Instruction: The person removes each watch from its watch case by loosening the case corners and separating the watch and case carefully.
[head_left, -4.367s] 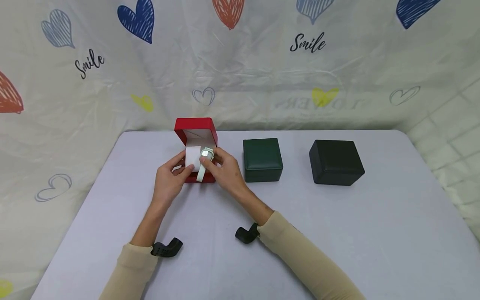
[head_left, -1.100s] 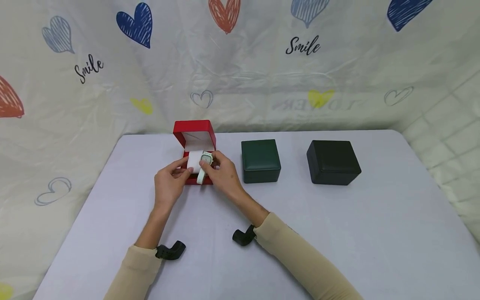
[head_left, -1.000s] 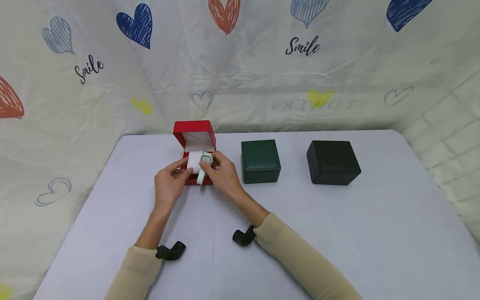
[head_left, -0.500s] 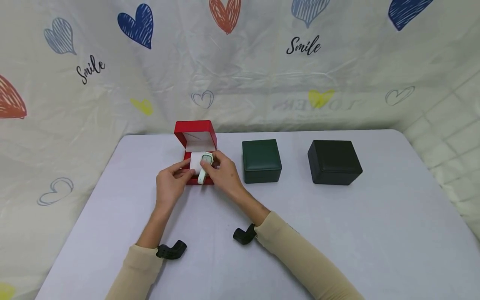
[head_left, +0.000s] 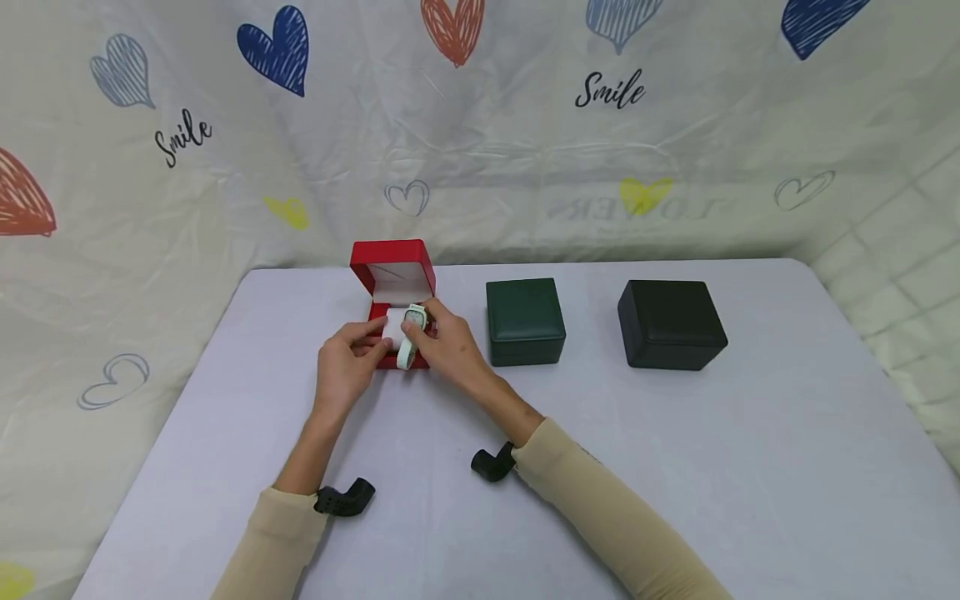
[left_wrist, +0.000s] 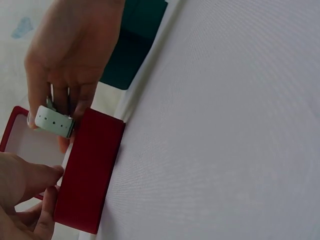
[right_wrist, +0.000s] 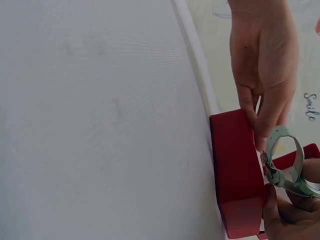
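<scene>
A red watch box [head_left: 387, 252] stands with its lid up at the back left of the table. My right hand [head_left: 453, 346] holds a pale mint wristwatch [head_left: 415, 317] between thumb and fingers, over the box's right side. Its strap forms a closed loop [right_wrist: 280, 131], and the holed strap end [left_wrist: 52, 121] faces the left wrist camera. At the box's left side my left hand [head_left: 341, 367] pinches the edge of the white watch cushion [head_left: 394, 327] with thumb and index finger. The cushion's right part is hidden behind the watch.
A closed dark green box [head_left: 525, 323] stands right of the red one. Farther right is a closed black box [head_left: 675, 325]. All are on a white-covered table [head_left: 615, 467], before a hanging sheet printed with hearts [head_left: 273, 50].
The cushion and my left fingers have shifted right toward the watch, so less of the cushion shows. The watch has tilted slightly since the earliest frame; my right hand still holds it.
</scene>
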